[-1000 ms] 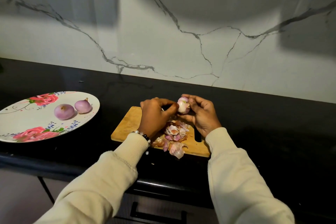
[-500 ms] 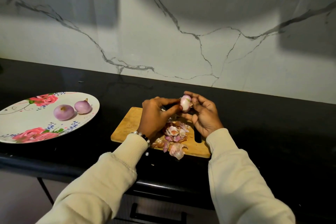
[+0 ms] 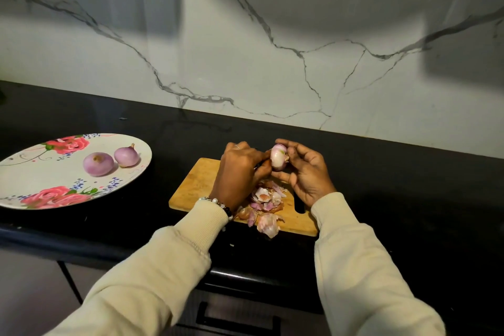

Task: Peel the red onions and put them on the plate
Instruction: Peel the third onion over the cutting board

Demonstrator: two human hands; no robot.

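plate holds 2 peeled onions; left hand and right hand pinch third onion.

Red onion between both hands above cutting board, peels beneath

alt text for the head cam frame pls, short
Both hands, left hand and right hand, hold a partly peeled red onion above a wooden cutting board strewn with onion skins on a black counter. To the left, a floral plate holds two peeled onions.
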